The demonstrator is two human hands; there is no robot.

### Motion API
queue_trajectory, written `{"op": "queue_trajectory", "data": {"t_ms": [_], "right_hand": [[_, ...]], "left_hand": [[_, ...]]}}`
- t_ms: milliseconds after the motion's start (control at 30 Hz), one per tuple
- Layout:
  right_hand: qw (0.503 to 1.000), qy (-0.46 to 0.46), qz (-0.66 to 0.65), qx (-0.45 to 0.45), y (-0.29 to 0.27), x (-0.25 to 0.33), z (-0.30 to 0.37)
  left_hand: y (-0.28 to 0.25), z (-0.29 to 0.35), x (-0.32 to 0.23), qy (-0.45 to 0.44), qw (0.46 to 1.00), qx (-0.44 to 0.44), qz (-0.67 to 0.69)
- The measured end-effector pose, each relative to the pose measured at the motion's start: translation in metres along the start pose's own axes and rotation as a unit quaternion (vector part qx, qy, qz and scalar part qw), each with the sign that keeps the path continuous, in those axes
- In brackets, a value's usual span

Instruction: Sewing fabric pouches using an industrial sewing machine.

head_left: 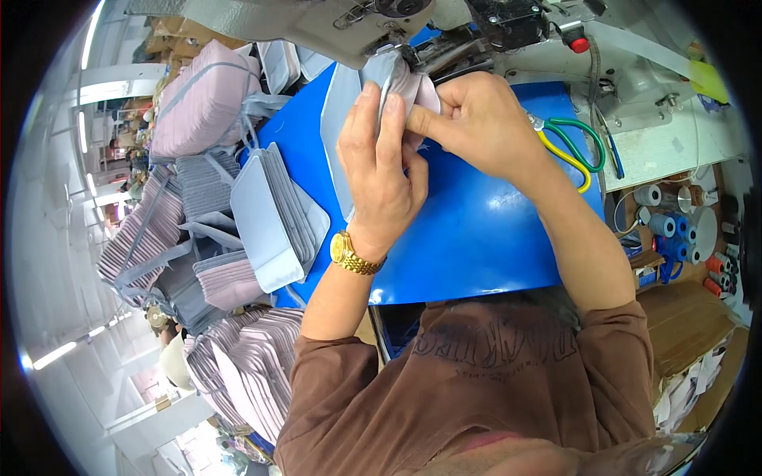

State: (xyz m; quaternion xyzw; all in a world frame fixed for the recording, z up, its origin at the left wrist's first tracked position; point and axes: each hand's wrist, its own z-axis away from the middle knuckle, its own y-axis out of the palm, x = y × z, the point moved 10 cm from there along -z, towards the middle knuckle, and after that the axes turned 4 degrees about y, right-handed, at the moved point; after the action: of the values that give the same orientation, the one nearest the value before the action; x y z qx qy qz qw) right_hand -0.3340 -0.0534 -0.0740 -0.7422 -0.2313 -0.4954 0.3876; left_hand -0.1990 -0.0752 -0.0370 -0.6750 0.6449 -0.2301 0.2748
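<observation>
A folded grey and pink fabric piece [339, 119] lies under the head of a sewing machine [309, 32], its layers bunched near the needle area. My left hand [381, 159], with a gold watch [343, 250] on the wrist, grips the grey layers, two fingers stretched up along them. From the right, my right hand [484, 119] pinches the pink edge [427, 95] between thumb and bent fingers. Both hands are close together, just in front of the machine. The exact stitching point is hidden behind the fabric and fingers.
Scissors [601, 147] with green and yellow handles lie right of my right forearm on the blue work surface [468, 246]. Grey panels [266, 222] are stacked at the left, beside tied pink bundles [206, 99]. Thread spools [663, 225] and a cardboard box [686, 317] stand at the right.
</observation>
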Motion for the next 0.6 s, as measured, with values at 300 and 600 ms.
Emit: {"op": "queue_trajectory", "data": {"t_ms": [300,600], "right_hand": [[0.969,0.109,-0.217,0.047,0.016,-0.021,0.006],[0.980,0.083,-0.158,0.085,0.043,-0.031,0.023]], "left_hand": [[-0.014,-0.042,-0.010,0.186,0.963,0.134,-0.145],[-0.002,-0.037,-0.007,0.090,0.978,0.184,-0.037]]}}
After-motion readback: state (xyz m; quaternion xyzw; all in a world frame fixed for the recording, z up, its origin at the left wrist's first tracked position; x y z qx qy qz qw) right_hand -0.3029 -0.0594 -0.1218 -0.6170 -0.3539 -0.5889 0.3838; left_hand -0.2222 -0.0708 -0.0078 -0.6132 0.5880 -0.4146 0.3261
